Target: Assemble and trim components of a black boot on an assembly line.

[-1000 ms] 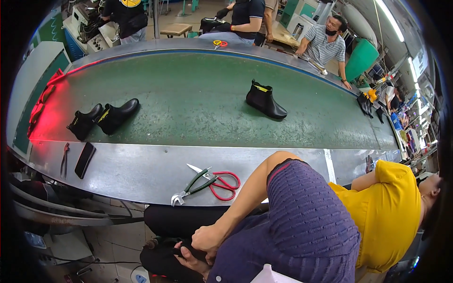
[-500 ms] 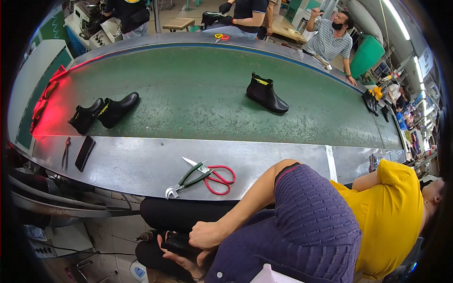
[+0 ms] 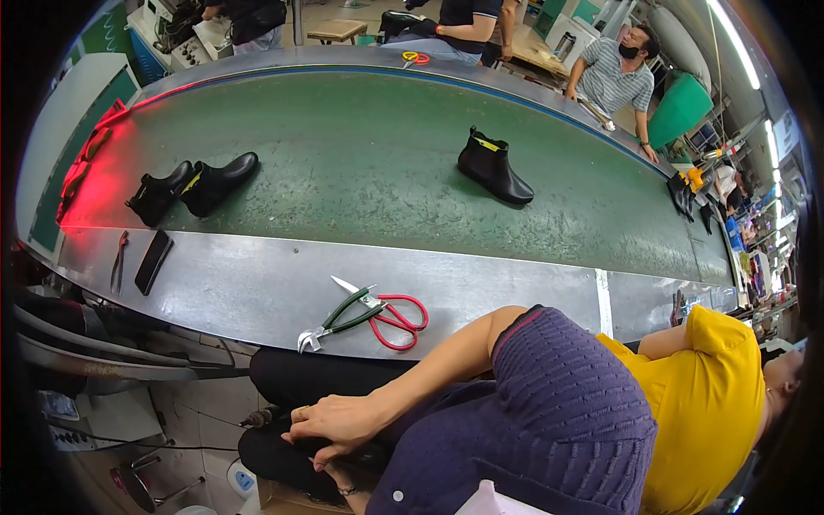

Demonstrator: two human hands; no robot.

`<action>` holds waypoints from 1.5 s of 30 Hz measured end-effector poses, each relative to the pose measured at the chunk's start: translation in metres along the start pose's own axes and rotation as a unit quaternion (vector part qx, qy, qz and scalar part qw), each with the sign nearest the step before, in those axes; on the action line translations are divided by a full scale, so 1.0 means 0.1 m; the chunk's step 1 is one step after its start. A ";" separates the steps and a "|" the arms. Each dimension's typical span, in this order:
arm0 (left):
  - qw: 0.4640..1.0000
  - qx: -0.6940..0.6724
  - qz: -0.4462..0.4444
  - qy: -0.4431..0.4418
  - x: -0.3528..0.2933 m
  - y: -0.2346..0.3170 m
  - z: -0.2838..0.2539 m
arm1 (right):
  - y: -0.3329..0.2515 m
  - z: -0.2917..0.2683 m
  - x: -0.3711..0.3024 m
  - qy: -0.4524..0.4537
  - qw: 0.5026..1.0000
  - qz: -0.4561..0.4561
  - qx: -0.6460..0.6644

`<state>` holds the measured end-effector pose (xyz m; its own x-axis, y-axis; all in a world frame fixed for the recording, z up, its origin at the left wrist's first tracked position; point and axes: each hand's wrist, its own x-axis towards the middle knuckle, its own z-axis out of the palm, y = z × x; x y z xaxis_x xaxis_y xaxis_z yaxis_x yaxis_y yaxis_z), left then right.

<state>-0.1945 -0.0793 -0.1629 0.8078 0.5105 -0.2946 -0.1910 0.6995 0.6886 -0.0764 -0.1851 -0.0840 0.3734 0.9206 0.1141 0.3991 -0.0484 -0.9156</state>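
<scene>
My right hand (image 3: 336, 422) reaches over my lap, palm down, its fingers stretched and its thumb apart. Dark material lies beneath it against my black trousers, too dark to name. Under it, my left hand (image 3: 337, 473) shows only near the wrist, which wears a band; its fingers are hidden. On the metal table edge beside my arm lie green-handled pincers (image 3: 343, 314) across red-handled scissors (image 3: 399, 320).
On the green surface stand a black ankle boot (image 3: 495, 168) and a pair of boots (image 3: 215, 184) further left. Pliers (image 3: 118, 262) and a black phone-like slab (image 3: 154, 263) lie on the left metal edge. A person in yellow (image 3: 699, 395) sits close on my right.
My right hand has gone from a fist to stretched fingers and moved slightly left. The black thing my left hand held is now mostly covered. Across the table, a person's raised hand has come down.
</scene>
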 end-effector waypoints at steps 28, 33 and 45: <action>0.900 0.158 0.275 -0.299 0.82 0.21 -0.25 | -0.61 -0.34 0.13 0.020 0.964 -0.259 0.048; 0.976 0.158 0.004 -0.152 0.67 0.41 0.62 | -0.44 -0.41 0.05 0.057 0.978 -0.200 0.029; 0.968 0.209 0.030 -0.131 0.67 0.48 0.80 | -0.36 -0.43 0.14 0.102 0.979 -0.155 0.080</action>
<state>-0.1051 -0.0509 -0.0967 0.9267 0.3612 -0.1040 -0.0443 0.3799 0.9240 -0.0497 -0.1871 -0.0327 0.4208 0.7839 0.4567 0.3901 0.2981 -0.8712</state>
